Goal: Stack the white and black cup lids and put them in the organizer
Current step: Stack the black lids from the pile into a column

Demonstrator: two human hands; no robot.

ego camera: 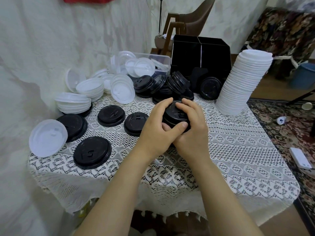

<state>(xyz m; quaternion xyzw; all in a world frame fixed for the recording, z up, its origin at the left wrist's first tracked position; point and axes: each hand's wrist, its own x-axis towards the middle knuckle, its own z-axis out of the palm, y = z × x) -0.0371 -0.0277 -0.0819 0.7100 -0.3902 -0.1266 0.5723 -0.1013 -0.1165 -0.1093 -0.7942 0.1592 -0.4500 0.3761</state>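
Bare forearms (119, 201) reach in over the white lace tablecloth (238, 150). The left hand (156, 128) and right hand (194, 132) curl their fingers around a short stack of round black plastic cup lids (175, 114), clamping it from both sides at mid-table. Single black lids (92, 152) lie to the left. Behind stands the black boxy organizer (201, 53), with a tall leaning stack of white plastic lids (243, 82) just to its right.

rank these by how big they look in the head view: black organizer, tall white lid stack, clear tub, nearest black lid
Largest first:
black organizer
tall white lid stack
clear tub
nearest black lid
Tub versus lid is unsure: the lid lies nearer the camera.
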